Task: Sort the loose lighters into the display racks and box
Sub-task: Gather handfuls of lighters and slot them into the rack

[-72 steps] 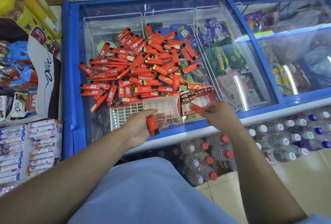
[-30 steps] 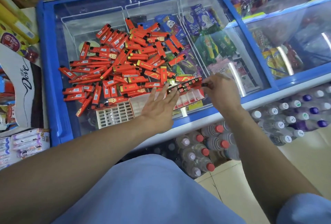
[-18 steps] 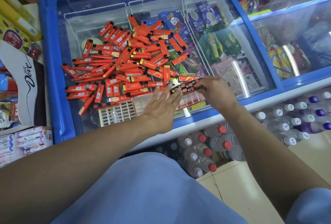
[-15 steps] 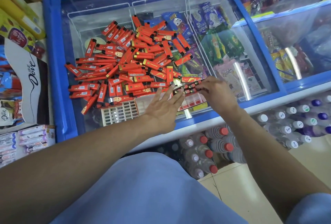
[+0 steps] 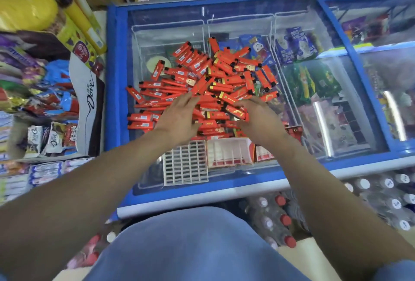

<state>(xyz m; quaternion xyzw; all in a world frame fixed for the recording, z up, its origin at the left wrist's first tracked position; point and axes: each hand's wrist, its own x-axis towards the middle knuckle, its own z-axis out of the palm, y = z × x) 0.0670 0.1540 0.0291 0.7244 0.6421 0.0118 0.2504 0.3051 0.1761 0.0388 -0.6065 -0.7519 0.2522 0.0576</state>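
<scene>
A heap of loose red lighters [image 5: 202, 83] lies on the glass lid of a blue chest freezer [image 5: 116, 74]. My left hand [image 5: 179, 116] rests on the near left side of the heap with its fingers stretched forward. My right hand [image 5: 258, 119] lies on the near right side, its fingers reaching left over a lighter [image 5: 235, 111]; its thumb is hidden. Just in front of my hands stand a white grid rack [image 5: 186, 163] and a white-and-red rack [image 5: 229, 152]. A red box [image 5: 294, 132] shows partly behind my right wrist.
Ice-cream packs [image 5: 296, 44] show through the glass to the right of the heap. Chocolate and snack packs [image 5: 56, 137] crowd the shelf on the left. Capped drink bottles [image 5: 280, 213] stand on the floor under the freezer's front edge.
Both hands have left the row of lighters in the red box at the front and moved up onto the loose heap. The view has shifted so the freezer sits further right.
</scene>
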